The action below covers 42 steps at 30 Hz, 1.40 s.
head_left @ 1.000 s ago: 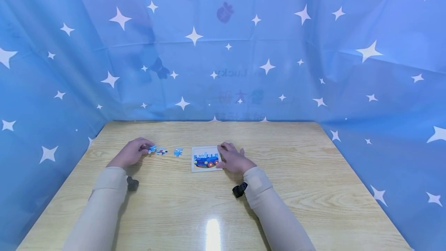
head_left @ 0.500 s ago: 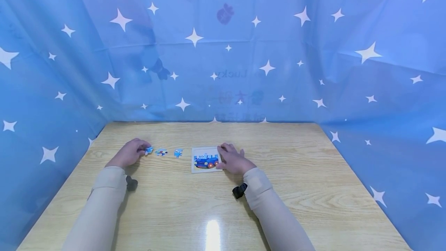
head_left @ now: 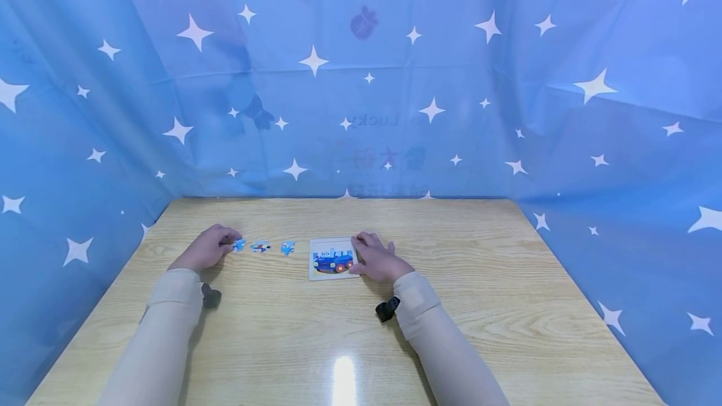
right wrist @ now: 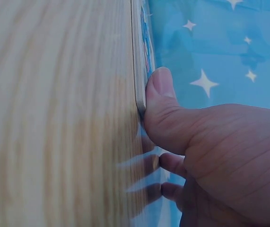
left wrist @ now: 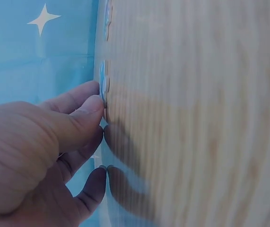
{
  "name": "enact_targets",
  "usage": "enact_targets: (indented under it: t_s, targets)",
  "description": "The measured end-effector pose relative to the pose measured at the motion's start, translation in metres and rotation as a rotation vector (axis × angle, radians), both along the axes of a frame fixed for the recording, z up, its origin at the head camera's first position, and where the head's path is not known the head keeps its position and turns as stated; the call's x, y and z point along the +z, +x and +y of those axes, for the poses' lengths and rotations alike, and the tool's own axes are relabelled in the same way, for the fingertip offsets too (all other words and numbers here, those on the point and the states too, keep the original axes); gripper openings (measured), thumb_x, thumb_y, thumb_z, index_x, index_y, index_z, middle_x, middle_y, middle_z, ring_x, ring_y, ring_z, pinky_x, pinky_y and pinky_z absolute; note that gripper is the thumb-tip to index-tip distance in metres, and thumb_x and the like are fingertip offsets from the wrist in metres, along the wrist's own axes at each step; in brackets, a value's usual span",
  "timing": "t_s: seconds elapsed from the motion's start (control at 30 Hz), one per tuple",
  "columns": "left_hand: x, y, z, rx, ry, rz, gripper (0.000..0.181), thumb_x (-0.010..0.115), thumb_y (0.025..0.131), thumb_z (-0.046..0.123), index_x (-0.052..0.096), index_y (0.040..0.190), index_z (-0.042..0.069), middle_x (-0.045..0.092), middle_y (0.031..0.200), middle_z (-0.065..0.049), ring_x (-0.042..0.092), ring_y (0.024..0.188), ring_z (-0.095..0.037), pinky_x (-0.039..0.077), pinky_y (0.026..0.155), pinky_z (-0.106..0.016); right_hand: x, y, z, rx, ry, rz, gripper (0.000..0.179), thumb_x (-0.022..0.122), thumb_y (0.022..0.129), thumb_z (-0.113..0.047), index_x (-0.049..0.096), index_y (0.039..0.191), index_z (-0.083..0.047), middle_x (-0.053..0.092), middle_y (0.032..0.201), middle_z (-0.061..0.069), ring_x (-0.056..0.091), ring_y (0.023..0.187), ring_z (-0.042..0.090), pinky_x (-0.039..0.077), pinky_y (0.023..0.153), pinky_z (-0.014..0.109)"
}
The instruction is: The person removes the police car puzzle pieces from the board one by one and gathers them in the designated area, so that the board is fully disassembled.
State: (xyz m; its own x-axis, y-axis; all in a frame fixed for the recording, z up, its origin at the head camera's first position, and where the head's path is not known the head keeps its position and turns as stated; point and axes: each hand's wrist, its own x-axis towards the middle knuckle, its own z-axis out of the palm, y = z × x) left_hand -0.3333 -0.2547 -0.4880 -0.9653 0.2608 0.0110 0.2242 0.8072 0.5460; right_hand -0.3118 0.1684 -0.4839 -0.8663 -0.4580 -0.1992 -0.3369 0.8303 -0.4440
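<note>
On the table, the left hand has drawn its pinched jigsaw piece clear, leaving three separate; the right hand grips the train puzzle.

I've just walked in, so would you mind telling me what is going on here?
Someone's left hand pinches a small puzzle piece at a wooden table. Their right hand holds the right edge of a puzzle board picturing a blue vehicle. Two more loose pieces, a middle piece and a right-hand piece, lie between, apart from the board.
</note>
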Motion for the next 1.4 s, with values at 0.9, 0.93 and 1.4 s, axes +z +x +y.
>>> enact_targets:
  t_s: [0.9,0.93,1.4]
  targets:
    - [0.018,0.014,0.03,-0.103,0.07,0.088,0.028,0.061,0.1,0.005,0.064,0.126,-0.006,0.059,0.121,-0.024,0.06,0.109,-0.044,0.05,0.092,-0.057,0.001,0.002,0.0,-0.006,-0.012,-0.01,0.077,0.057,0.102,-0.042,0.022,0.162,-0.011,0.013,0.168,0.01,0.002,0.155,0.036,-0.002,0.114,0.073]
    - [0.02,0.014,0.035,-0.106,0.071,0.089,0.029,0.061,0.1,0.006,0.064,0.126,-0.006,0.06,0.122,-0.024,0.059,0.11,-0.043,0.05,0.093,-0.057,0.001,0.002,0.0,-0.006,-0.01,-0.01,0.077,0.057,0.102,-0.043,0.021,0.162,-0.011,0.013,0.168,0.009,0.002,0.155,0.035,-0.002,0.114,0.073]
    - [0.031,0.011,0.096,-0.194,0.107,0.019,0.038,0.066,0.098,0.009,0.061,0.134,-0.001,0.058,0.133,-0.021,0.055,0.12,-0.043,0.049,0.098,-0.055,0.004,0.001,0.0,0.006,-0.02,-0.02,0.077,0.057,0.103,-0.042,0.02,0.162,-0.01,0.012,0.169,0.011,0.001,0.155,0.035,-0.003,0.114,0.073]
